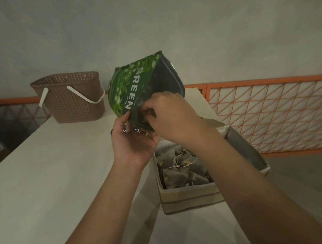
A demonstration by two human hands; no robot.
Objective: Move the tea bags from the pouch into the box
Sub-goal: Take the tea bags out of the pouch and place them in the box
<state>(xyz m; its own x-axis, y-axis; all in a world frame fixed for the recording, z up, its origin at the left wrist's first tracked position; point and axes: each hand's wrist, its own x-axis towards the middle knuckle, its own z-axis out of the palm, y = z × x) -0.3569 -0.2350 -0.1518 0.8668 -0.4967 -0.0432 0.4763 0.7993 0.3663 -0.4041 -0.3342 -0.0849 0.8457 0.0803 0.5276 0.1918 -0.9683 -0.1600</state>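
A green tea pouch marked GREEN hangs in the air above the table, its mouth tilted down toward me. My left hand grips the pouch's lower edge from underneath. My right hand has its fingers curled into the pouch mouth; what they pinch is hidden. Just below and to the right stands an open beige box holding several pyramid tea bags with strings. The box's lid hangs open on the right side.
A brown perforated basket with white handles stands at the table's far left end. An orange wire-mesh railing runs behind and to the right. The table's right edge is close beside the box.
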